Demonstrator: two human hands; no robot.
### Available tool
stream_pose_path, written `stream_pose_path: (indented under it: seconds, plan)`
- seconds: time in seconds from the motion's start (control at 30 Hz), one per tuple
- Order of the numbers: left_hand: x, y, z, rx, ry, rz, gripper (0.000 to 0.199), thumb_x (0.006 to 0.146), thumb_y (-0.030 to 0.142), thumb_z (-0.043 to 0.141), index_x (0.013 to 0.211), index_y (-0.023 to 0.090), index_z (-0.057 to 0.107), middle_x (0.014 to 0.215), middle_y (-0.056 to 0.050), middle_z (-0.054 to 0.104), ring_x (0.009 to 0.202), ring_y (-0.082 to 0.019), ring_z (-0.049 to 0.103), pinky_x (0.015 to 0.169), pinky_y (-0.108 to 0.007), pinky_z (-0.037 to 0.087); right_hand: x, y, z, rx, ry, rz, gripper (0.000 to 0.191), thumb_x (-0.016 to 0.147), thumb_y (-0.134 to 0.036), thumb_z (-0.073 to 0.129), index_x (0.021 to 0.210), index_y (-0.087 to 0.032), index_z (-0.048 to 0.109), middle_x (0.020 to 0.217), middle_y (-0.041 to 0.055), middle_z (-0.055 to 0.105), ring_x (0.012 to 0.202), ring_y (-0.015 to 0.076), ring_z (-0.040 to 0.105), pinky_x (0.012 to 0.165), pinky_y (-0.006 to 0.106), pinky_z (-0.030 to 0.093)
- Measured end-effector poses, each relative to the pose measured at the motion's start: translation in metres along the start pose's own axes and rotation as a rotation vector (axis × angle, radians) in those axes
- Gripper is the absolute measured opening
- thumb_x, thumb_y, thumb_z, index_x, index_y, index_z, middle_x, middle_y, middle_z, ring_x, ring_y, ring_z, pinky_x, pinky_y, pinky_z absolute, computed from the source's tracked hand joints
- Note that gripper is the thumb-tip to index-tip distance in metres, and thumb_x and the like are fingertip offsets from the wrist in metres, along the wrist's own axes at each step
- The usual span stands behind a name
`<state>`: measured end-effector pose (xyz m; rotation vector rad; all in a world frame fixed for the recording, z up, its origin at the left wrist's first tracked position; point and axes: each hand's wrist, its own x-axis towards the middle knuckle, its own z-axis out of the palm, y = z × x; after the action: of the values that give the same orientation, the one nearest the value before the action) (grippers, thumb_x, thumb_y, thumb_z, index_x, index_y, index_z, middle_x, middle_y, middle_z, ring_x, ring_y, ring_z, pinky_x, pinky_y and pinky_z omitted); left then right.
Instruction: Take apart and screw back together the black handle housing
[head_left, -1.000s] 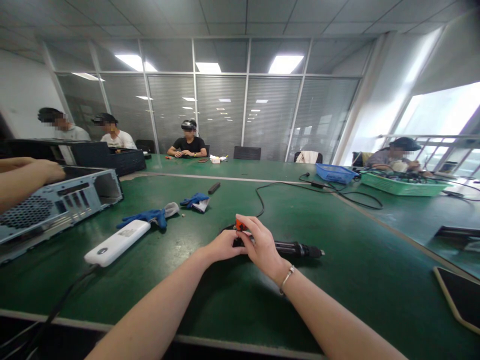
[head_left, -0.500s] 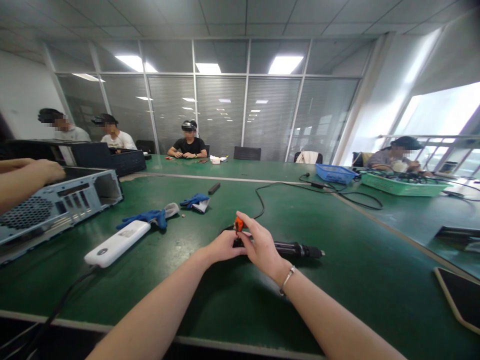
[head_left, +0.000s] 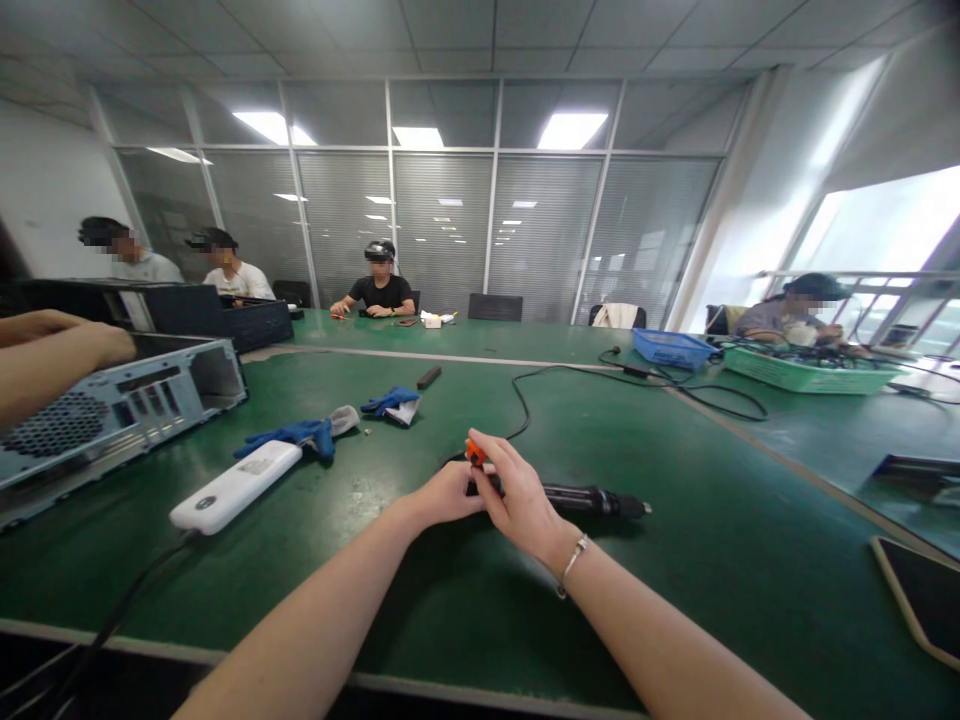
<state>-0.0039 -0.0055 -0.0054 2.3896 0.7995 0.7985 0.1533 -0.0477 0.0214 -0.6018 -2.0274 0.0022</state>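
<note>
A black electric screwdriver [head_left: 592, 499] lies across the green table, its bit end pointing right. My left hand [head_left: 448, 494] is closed around its rear end, where the cord side is; most of the fingers are hidden. Above that end, my right hand [head_left: 519, 492] pinches a small orange-and-black piece [head_left: 475, 452] between thumb and fingers. Its exact kind is too small to make out. My two hands meet over the screwdriver's rear part and cover it. A black cord [head_left: 525, 400] runs from behind my hands toward the back right.
On the left are a white power strip [head_left: 236, 487], blue-and-grey gloves [head_left: 300, 435] and a metal computer case [head_left: 120, 410] with a co-worker's hand on it. Baskets, blue [head_left: 671, 348] and green [head_left: 810, 371], stand back right. A phone [head_left: 919, 590] lies at right.
The orange piece in my right hand has turned and shifted slightly down and left. My left hand stays nearly still at the screwdriver's rear end.
</note>
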Motion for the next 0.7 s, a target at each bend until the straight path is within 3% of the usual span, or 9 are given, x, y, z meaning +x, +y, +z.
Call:
stream_pose_path:
  seconds: [0.13,0.33,0.5,0.7]
  plan:
    - [-0.0001,0.0005,-0.0005,0.009,0.005,-0.003,0.014,0.078,0.015,0.064,0.090,0.012,0.070,0.094,-0.005,0.072,0.092,-0.021,0.066,0.088,-0.029,0.050,-0.0005,0.0042,0.0009,-0.065,0.041,0.061,0.052,0.090,-0.016,0.051,0.139,-0.029,0.039,0.110,0.0094,0.057,0.099,0.0217,0.059,0.086,0.039,0.054]
    - [0.0004,-0.0013,0.0006,0.031,-0.005,-0.016,0.014,0.078,0.011,0.061,0.089,0.011,0.069,0.091,-0.004,0.072,0.090,-0.020,0.065,0.086,-0.028,0.050,0.0000,0.0019,0.0001,0.028,-0.004,0.004,0.059,0.090,-0.010,0.045,0.144,-0.027,0.031,0.120,0.0096,0.057,0.106,0.0199,0.059,0.091,0.036,0.052]
    - [0.0008,-0.0005,-0.0006,0.040,-0.006,-0.013,0.016,0.079,0.015,0.063,0.094,0.012,0.069,0.098,-0.005,0.071,0.091,-0.020,0.065,0.088,-0.029,0.049,-0.0003,0.0036,0.0015,-0.011,0.040,0.057,0.052,0.088,-0.015,0.053,0.138,-0.028,0.042,0.113,0.0091,0.059,0.102,0.0213,0.060,0.089,0.039,0.054]
    - [0.0004,0.0029,-0.0025,0.031,-0.016,-0.069,0.023,0.080,0.024,0.068,0.100,0.013,0.069,0.097,-0.005,0.072,0.091,-0.021,0.065,0.088,-0.030,0.049,0.0004,0.0024,0.0007,0.034,0.075,0.058,0.056,0.092,-0.011,0.042,0.144,-0.028,0.032,0.114,0.0079,0.062,0.104,0.0187,0.062,0.090,0.036,0.054]
